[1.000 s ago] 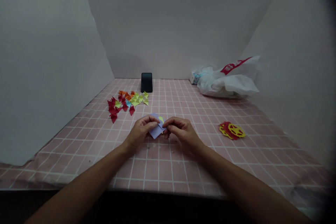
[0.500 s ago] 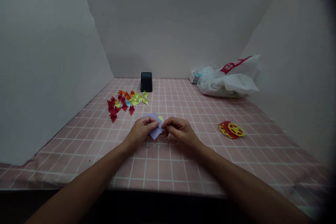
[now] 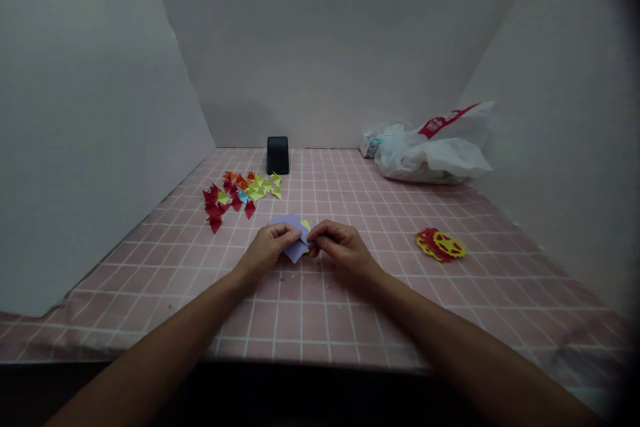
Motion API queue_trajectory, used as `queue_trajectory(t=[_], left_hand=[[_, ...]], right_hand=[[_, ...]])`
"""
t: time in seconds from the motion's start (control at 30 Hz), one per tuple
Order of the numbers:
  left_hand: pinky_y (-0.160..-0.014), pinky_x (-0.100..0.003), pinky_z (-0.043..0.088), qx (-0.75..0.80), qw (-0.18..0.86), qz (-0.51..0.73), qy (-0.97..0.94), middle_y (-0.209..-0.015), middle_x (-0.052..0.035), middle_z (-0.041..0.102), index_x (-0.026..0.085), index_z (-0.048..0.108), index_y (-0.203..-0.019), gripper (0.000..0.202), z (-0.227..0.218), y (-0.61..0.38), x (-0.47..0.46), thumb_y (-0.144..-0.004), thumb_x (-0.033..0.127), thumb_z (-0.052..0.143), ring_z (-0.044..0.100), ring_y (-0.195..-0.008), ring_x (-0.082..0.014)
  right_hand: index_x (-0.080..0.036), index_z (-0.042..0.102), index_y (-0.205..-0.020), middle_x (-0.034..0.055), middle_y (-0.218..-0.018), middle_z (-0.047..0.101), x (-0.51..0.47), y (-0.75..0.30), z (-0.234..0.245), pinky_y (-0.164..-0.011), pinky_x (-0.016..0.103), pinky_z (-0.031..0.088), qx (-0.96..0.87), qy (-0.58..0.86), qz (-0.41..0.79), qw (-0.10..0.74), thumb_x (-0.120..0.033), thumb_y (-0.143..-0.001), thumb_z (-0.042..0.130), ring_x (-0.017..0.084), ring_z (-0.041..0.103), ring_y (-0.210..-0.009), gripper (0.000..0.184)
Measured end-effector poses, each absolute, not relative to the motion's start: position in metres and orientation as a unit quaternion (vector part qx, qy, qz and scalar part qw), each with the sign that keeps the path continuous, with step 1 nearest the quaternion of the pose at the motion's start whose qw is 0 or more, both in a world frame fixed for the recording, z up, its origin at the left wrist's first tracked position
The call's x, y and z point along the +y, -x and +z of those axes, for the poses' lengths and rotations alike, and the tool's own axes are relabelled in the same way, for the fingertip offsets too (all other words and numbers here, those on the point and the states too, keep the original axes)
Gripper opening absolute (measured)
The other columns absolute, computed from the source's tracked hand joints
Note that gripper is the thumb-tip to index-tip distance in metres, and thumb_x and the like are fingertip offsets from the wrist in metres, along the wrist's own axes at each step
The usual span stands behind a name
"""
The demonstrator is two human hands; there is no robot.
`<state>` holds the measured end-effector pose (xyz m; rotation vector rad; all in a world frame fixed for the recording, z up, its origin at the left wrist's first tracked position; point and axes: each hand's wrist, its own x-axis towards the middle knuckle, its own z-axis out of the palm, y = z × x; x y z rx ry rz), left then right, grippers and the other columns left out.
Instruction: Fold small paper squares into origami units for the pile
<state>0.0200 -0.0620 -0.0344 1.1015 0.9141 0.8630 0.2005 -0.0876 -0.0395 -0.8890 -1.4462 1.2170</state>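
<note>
A piece of purple paper (image 3: 295,251) is held up over the near middle of the table, tilted. My left hand (image 3: 271,245) pinches it from the left, thumb on top. My right hand (image 3: 339,247) is closed at its right edge, thumb and forefinger pinched together on the paper there. A bit of yellow paper (image 3: 305,223) shows behind the purple sheet, partly covered by it and by my fingers. Whether the yellow piece is loose or joined to the purple one I cannot tell.
Folded paper pieces in red, orange, yellow and blue (image 3: 243,193) lie at the left. Behind them stands a black phone (image 3: 277,155). Red and yellow cut-out discs (image 3: 442,245) are at the right. A white plastic bag (image 3: 433,157) and a small box (image 3: 369,145) sit at the back right.
Both hands stay at almost the same spot with the purple paper. The whole view has shifted very slightly; otherwise little differs.
</note>
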Motion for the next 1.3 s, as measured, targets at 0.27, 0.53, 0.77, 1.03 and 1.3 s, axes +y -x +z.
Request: queue_trajectory(t=[0.27, 0.53, 0.77, 1.03, 1.3], left_hand=[[-0.056, -0.022, 0.036, 0.397, 0.664, 0.391, -0.498, -0.066, -0.0008, 0.063, 0.014, 0.063, -0.074, 0.031, -0.0335, -0.0204, -0.0618, -0.072, 0.042, 0.077, 0.050, -0.057, -0.0096], [-0.057, -0.023, 0.039, 0.401, 0.588, 0.413, -0.569, -0.068, -0.0002, 0.062, 0.015, 0.064, -0.077, 0.030, -0.0356, -0.0187, -0.0587, -0.076, 0.043, 0.073, 0.051, -0.058, -0.0110], [-0.053, -0.023, 0.038, 0.412, 0.556, 0.421, -0.587, -0.064, 0.0014, 0.059, 0.016, 0.063, -0.077, 0.029, -0.0331, -0.0199, -0.0604, -0.077, 0.043, 0.070, 0.050, -0.055, -0.0112], [-0.057, -0.024, 0.039, 0.421, 0.490, 0.407, -0.646, -0.069, 0.0007, 0.060, 0.016, 0.067, -0.078, 0.022, -0.0325, -0.0192, -0.0630, -0.082, 0.038, 0.068, 0.051, -0.060, -0.0124], [-0.060, -0.025, 0.040, 0.409, 0.555, 0.386, -0.613, -0.071, -0.0011, 0.061, 0.016, 0.068, -0.077, 0.030, -0.0331, -0.0175, -0.0614, -0.082, 0.045, 0.067, 0.052, -0.063, -0.0129]], right_hand=[[-0.021, 0.063, -0.087, -0.0024, -0.071, 0.063, -0.0882, -0.1974, -0.0392, -0.066, 0.028, 0.050, -0.585, 0.379, 0.508, 0.506, -0.020, -0.084, 0.059, 0.012, 0.063, -0.064, 0.005], [-0.021, 0.058, -0.090, -0.0032, -0.075, 0.063, -0.0853, -0.1976, -0.0383, -0.062, 0.026, 0.050, -0.541, 0.369, 0.551, 0.518, -0.021, -0.080, 0.063, 0.011, 0.063, -0.061, 0.011], [-0.019, 0.060, -0.093, -0.0019, -0.073, 0.066, -0.0851, -0.1984, -0.0387, -0.060, 0.026, 0.051, -0.517, 0.370, 0.576, 0.514, -0.024, -0.082, 0.061, 0.012, 0.064, -0.058, 0.012], [-0.018, 0.060, -0.076, -0.0025, -0.063, 0.064, -0.0870, -0.1975, -0.0391, -0.046, 0.021, 0.044, -0.483, 0.393, 0.622, 0.474, -0.041, -0.081, 0.069, 0.008, 0.056, -0.045, 0.026], [-0.018, 0.059, -0.073, -0.0029, -0.063, 0.064, -0.0863, -0.1979, -0.0381, -0.047, 0.021, 0.044, -0.470, 0.398, 0.623, 0.483, -0.036, -0.081, 0.070, 0.008, 0.056, -0.046, 0.022]])
